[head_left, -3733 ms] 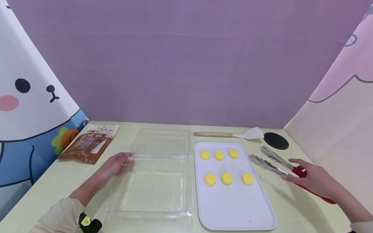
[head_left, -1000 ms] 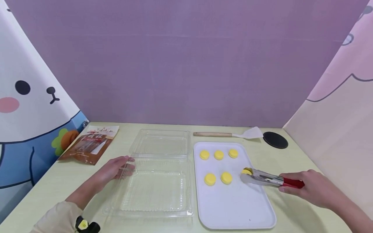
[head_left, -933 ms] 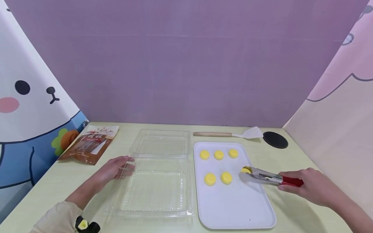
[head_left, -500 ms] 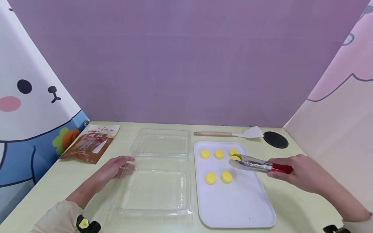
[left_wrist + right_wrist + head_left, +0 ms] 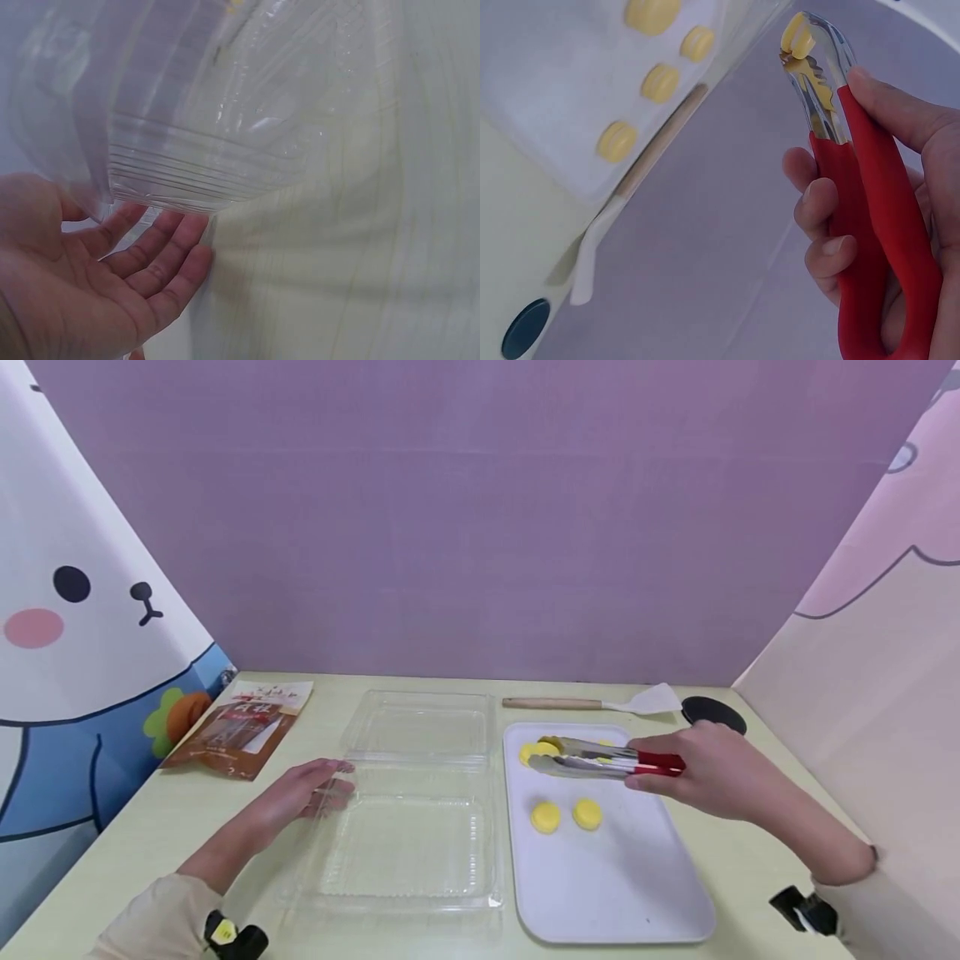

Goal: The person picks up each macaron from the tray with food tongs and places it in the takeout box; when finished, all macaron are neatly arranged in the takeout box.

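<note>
so the yellow piece is up in the tips of the tongs, held over the far part of the white tray. looks light and round with a groove round the middle; my guess is it's a bit fragile and could roll or slip out of smooth metal, so i'd nip it gently across the sides with the scalloped ends and not squeeze hard. the tongs look springy, and the red grips are where you'd want your hand, probably less slippery than the bare steel. right hand has exactly that: thumb on one arm, bent fingers on the other, pinching the two together. under the tongs, the near row on the tray has two more yellow pieces, while the far row is partly hidden in the head view. just left of the tray is the clear container, lid folded back, likely thin and flimsy, so a rim hold makes sense. left hand seems to have its thumb over that edge, fingers loosely bent beneath, tips slightly apart. further out: spatula, black disc, brown packet.
</note>
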{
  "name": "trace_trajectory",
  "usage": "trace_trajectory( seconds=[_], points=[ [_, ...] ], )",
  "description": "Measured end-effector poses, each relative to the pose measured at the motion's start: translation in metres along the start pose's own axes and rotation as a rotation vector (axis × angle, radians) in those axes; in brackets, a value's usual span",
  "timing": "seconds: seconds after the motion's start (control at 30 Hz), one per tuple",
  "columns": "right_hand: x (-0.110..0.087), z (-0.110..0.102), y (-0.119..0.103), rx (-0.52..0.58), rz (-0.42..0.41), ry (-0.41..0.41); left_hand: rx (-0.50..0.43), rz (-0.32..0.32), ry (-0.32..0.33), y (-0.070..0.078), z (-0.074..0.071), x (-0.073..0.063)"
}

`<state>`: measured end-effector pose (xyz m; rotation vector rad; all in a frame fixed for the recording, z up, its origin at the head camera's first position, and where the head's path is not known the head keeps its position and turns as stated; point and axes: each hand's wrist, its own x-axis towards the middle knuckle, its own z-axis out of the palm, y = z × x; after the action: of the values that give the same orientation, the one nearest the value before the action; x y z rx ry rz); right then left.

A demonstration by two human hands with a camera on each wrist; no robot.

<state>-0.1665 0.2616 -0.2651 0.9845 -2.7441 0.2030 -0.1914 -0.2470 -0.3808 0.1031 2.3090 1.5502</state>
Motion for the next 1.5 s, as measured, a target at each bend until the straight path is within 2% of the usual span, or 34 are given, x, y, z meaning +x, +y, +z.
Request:
trace_trajectory(
  seconds=[0.1, 0.33, 0.43, 0.73, 0.97, 1.2, 1.5],
  points=[
    [0.014, -0.002, -0.013, -0.014, -0.011, -0.025, -0.003, 0.009, -0.003, 0.000, 0.001, 0.000],
    [0.045, 0.003, -0.043, -0.024, -0.108, -0.043, 0.006, 0.002, 0.008, 0.002, 0.006, 0.000],
    [0.057, 0.006, -0.056, -0.030, -0.115, -0.068, 0.016, -0.001, 0.016, 0.002, 0.007, 0.000],
    [0.086, 0.022, -0.089, -0.020, -0.169, -0.086, 0.027, -0.004, 0.030, 0.004, 0.009, 0.002],
    [0.107, 0.036, -0.112, -0.073, -0.214, -0.113, 0.019, -0.020, 0.024, 0.004, 0.007, 0.001],
    [0.123, 0.053, -0.130, -0.075, -0.248, -0.142, -0.018, 0.001, -0.016, 0.002, 0.005, 0.000],
    [0.135, 0.072, -0.139, -0.096, -0.234, -0.192, -0.028, 0.006, -0.017, 0.000, 0.005, 0.000]
  ],
)
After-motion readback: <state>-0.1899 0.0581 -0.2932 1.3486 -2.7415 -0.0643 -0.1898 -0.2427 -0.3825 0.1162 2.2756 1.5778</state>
